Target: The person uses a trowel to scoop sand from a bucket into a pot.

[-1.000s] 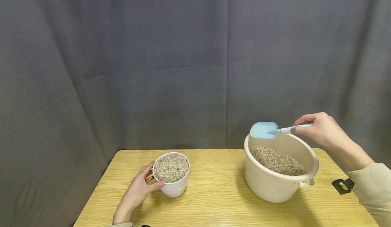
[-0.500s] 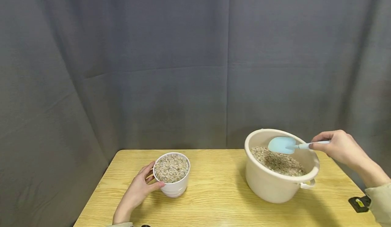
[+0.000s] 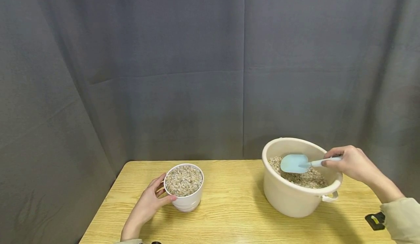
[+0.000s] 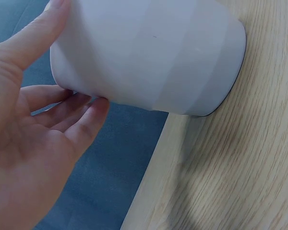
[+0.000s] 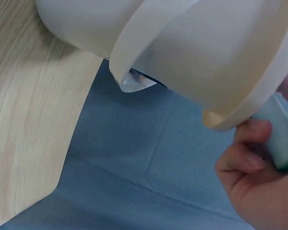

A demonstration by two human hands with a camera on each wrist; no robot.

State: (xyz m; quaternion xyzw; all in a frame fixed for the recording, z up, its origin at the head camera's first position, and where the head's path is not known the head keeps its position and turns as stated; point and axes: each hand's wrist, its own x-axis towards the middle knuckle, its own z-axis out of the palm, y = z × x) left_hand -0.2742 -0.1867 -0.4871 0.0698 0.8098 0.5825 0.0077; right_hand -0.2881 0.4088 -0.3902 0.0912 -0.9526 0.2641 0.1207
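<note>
On the left of the table, a white pot (image 3: 188,203) stands upright, filled near its rim with gravel-like grains (image 3: 184,181). My left hand (image 3: 147,204) holds its side between thumb and fingers; in the left wrist view the fingertips (image 4: 98,108) touch the pot wall (image 4: 149,52). At the right is a cream bucket (image 3: 288,200), partly filled with similar grains (image 3: 310,179). My right hand (image 3: 351,163) grips the handle of a light blue scoop (image 3: 294,163). Its blade is inside the bucket's mouth, over the grains; whether it touches them I cannot tell. The right wrist view shows curled fingers on the handle (image 5: 281,136).
Both containers stand on a wood-grain table (image 3: 229,200), well apart from each other. A grey curtain (image 3: 183,72) hangs behind the table's back edge. The bucket's carrying handle (image 3: 329,197) hangs at its front right.
My right hand has lowered the scoop from above the bucket's rim into its mouth, shifting right and then back left. My left hand and the pot have stayed in place.
</note>
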